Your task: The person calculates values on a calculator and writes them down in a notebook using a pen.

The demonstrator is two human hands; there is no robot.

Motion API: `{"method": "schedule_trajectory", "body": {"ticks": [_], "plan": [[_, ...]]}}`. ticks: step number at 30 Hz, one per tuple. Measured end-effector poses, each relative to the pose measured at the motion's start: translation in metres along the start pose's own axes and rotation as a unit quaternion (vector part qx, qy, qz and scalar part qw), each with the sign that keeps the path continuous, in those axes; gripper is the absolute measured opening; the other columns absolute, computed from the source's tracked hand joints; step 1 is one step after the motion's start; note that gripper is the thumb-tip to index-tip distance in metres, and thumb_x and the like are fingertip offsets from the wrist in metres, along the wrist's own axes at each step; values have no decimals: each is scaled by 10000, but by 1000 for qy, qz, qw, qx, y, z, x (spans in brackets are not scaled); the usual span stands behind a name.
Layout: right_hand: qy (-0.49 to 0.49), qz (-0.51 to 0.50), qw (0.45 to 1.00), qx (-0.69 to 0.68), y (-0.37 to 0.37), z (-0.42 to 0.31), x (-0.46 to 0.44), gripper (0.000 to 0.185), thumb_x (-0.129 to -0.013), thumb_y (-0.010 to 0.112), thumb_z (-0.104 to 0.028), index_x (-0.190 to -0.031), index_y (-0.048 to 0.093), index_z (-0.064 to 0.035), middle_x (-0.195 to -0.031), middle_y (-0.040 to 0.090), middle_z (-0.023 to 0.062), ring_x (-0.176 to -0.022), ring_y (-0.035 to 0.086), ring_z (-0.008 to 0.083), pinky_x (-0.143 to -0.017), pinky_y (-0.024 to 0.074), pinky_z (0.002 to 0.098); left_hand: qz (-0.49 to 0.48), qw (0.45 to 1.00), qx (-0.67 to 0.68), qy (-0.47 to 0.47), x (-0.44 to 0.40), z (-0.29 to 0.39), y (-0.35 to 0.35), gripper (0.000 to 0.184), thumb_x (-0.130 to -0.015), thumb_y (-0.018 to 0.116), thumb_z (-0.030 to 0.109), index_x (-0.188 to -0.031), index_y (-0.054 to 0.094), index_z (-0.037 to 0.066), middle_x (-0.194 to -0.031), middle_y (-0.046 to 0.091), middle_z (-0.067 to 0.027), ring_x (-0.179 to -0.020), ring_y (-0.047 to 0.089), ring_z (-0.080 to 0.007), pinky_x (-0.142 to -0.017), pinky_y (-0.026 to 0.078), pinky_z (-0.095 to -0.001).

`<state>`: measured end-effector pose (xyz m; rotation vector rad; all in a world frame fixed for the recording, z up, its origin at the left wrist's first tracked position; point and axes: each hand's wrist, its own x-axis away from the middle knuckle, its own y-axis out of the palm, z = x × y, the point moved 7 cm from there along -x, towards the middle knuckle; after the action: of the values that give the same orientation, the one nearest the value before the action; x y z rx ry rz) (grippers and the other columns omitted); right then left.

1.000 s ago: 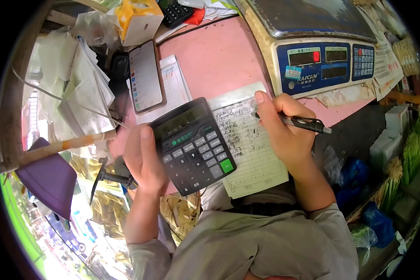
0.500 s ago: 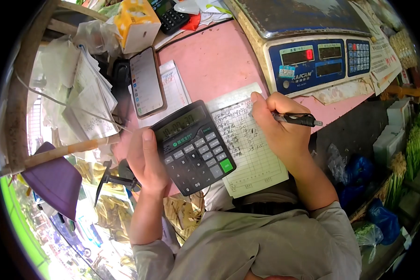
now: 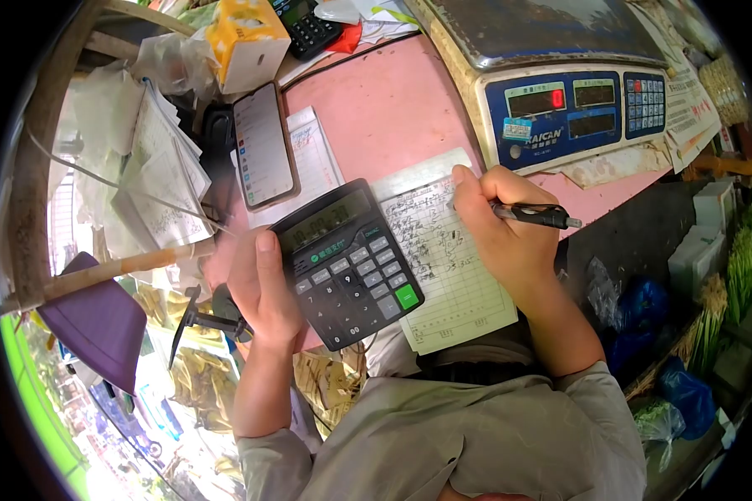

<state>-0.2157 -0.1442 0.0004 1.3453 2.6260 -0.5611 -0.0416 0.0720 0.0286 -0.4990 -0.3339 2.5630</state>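
Note:
A black calculator [image 3: 347, 275] with a green key is gripped at its left edge by my left hand [image 3: 263, 288], thumb on top. Its display shows digits. Just right of it lies a handwritten notepad [image 3: 459, 292], partly covered by the calculator. My right hand [image 3: 514, 225] is closed around a black pen [image 3: 543, 215] and rests on the pad's upper right part; the pen's writing tip is hidden behind the fingers. Beyond the calculator, a phone [image 3: 265, 146] with a lit screen lies on another paper slip [image 3: 313, 150].
A weighing scale [image 3: 568, 108] showing a red 0 stands at the back right of the pink table [image 3: 384, 100]. A yellow and white box [image 3: 246, 46] and a second keypad device [image 3: 309, 29] are at the back. Papers in plastic [image 3: 154, 167] sit at left.
Compared with a second ago, the pen in my right hand has tilted and the calculator's display reads more clearly. The camera view has shifted slightly. Both hands keep their hold.

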Motion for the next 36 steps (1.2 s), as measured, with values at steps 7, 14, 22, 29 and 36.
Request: {"method": "schedule_trajectory", "body": {"ticks": [7, 14, 22, 29, 36], "plan": [[-4, 6, 1000, 12, -1, 0, 0, 386, -990, 793, -103, -703, 553, -8, -594, 478, 43, -556, 388, 95, -513, 315, 327, 23, 1000, -11, -5, 3, -2, -3, 445, -1142, 506, 286, -814, 565, -9, -710, 442, -27, -699, 384, -139, -663, 300, -348], [-3, 5, 1000, 14, 0, 0, 0, 385, -988, 793, -99, -703, 551, -11, -601, 480, 39, -556, 386, 103, -516, 317, 330, 24, 1000, -9, -7, 4, -3, -3, 448, -1144, 504, 289, -833, 592, -20, -722, 466, -29, -702, 393, -140, -665, 305, -342], [-26, -9, 1000, 5, 0, -2, 0, 388, -980, 775, -57, -688, 523, -15, -602, 471, 30, -558, 381, 98, -518, 309, 328, 16, 999, -39, 4, 3, -3, -5, 459, -1150, 503, 301, -804, 544, 1, -726, 438, -9, -706, 375, -115, -658, 291, -335], [-19, 5, 1000, 13, -1, 0, 2, 384, -972, 769, -48, -685, 517, -11, -596, 459, 24, -557, 380, 93, -516, 307, 322, 28, 999, -19, -17, 5, -5, -4, 454, -1146, 507, 284, -786, 522, 8, -711, 396, -5, -700, 360, -119, -655, 281, -347], [-8, 8, 1000, -6, 0, 2, 1, 385, -974, 785, -71, -694, 528, -8, -596, 470, 29, -555, 390, 99, -518, 318, 326, 35, 999, -29, -10, 4, -2, -2, 459, -1144, 502, 290, -780, 525, 11, -706, 409, -10, -695, 364, -131, -664, 288, -350]]}}
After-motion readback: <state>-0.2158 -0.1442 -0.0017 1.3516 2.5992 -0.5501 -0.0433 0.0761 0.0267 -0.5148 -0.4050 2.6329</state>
